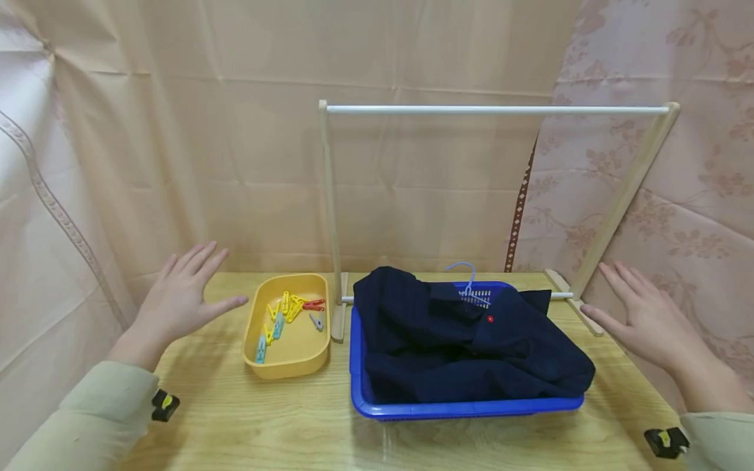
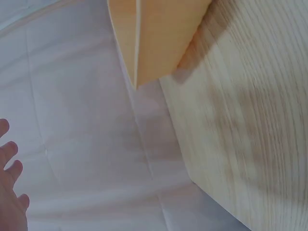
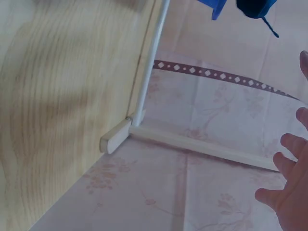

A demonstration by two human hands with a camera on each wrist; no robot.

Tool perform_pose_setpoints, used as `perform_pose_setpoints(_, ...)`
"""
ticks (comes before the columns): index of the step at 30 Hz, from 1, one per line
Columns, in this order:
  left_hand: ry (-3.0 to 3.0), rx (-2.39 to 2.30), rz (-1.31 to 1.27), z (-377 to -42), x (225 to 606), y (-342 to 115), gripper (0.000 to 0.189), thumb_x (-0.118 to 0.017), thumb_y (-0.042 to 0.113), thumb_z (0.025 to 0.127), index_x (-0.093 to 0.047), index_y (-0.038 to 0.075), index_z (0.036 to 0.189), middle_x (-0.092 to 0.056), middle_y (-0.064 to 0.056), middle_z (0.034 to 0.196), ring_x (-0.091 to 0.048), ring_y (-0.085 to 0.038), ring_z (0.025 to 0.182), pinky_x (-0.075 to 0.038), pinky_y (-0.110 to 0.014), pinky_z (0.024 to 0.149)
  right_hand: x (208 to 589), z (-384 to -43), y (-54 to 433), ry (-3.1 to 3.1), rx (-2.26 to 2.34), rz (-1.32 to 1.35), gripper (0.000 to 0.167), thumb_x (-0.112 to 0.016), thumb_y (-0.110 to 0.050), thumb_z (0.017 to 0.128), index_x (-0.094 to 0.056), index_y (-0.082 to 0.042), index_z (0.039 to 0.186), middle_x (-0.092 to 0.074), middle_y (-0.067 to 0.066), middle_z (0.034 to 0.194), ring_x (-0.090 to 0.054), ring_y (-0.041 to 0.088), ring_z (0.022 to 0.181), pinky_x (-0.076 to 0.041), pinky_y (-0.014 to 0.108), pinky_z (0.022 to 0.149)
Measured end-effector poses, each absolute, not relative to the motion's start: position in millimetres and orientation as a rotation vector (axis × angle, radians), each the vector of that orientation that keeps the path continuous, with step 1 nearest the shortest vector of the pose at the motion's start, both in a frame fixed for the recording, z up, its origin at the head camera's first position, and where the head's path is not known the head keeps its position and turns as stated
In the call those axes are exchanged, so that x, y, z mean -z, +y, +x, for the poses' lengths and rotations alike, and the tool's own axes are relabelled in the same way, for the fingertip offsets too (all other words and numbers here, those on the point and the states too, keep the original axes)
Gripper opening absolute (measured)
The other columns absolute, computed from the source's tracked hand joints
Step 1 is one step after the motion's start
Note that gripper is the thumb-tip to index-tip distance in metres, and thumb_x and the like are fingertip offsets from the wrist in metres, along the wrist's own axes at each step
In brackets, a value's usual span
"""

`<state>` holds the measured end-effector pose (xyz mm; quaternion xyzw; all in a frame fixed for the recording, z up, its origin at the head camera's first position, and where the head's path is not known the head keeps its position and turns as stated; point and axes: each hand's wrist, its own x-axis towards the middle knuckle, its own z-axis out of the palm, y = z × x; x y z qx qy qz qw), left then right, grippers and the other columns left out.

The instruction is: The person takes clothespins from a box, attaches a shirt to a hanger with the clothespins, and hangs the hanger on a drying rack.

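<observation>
My left hand (image 1: 179, 297) is held up with straight, spread fingers, left of a yellow tray (image 1: 294, 369). Several clothespins lie in that tray, among them a red clothespin (image 1: 314, 305), a grey one and blue ones. On the other side, my right hand (image 1: 648, 320) has its fingers extended near the rack's right foot and holds nothing. Between the hands stands a blue basket (image 1: 471, 410) heaped with a dark navy garment (image 1: 430, 366) bearing a red button. A pale blue hanger (image 1: 469, 278) pokes up behind the cloth, its lower part hidden.
Behind the basket rises a drying rack with wooden posts (image 1: 630, 190) and a white top bar (image 1: 495, 110). Its lower bar passes behind the garment. All of it stands on a wooden table (image 1: 206, 418). Beige curtains (image 1: 235, 131) hang at the back and sides.
</observation>
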<state>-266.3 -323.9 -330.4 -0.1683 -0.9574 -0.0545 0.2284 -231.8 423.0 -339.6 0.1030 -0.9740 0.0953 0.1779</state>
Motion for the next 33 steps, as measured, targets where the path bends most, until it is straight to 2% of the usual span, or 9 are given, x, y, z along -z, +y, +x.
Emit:
perform_pose_setpoints(3,-2.621,0.179,-0.467,-267.3,329.5,-320.7,0.100,-0.066,0.069,0.087,-0.031,0.011,0.161,-0.024,-0.017,0.166,-0.022,-0.043,0.149,0.002,-0.054,0.122,336.2,-230.9,420.2,-2.743,-0.309,0.297,0.091,-0.060,-0.049,0.100,-0.008,-0.010,0.164,-0.003,0.027,0.166,-0.002,0.051,0.150,0.000,0.073,0.113)
perform_pose_setpoints(13,-2.547,0.292,-0.508,-265.4,322.5,-302.4,0.099,-0.074,0.063,0.084,-0.035,0.010,0.159,-0.031,-0.017,0.163,-0.028,-0.044,0.146,-0.007,-0.055,0.122,330.1,-226.8,410.6,-2.666,-0.441,0.303,0.086,-0.062,-0.040,0.101,-0.011,-0.013,0.165,-0.006,0.021,0.168,-0.010,0.053,0.148,-0.005,0.079,0.108)
perform_pose_setpoints(21,-2.530,0.342,-0.547,-264.7,317.6,-286.5,0.101,-0.075,0.061,0.084,-0.031,0.012,0.161,-0.029,-0.018,0.163,-0.027,-0.043,0.147,-0.005,-0.052,0.123,323.8,-225.6,401.9,-2.585,-0.495,0.338,0.084,-0.066,-0.034,0.099,-0.017,-0.015,0.164,-0.013,0.022,0.167,-0.016,0.055,0.146,-0.008,0.076,0.111)
perform_pose_setpoints(33,-2.497,0.405,-0.573,-265.7,320.8,-274.9,0.099,-0.076,0.058,0.084,-0.032,0.012,0.160,-0.030,-0.017,0.163,-0.029,-0.043,0.146,-0.005,-0.053,0.123,316.5,-219.8,386.1,-2.580,-0.529,0.374,0.083,-0.066,-0.034,0.099,-0.017,-0.019,0.165,-0.012,0.014,0.169,-0.018,0.054,0.147,-0.009,0.075,0.111)
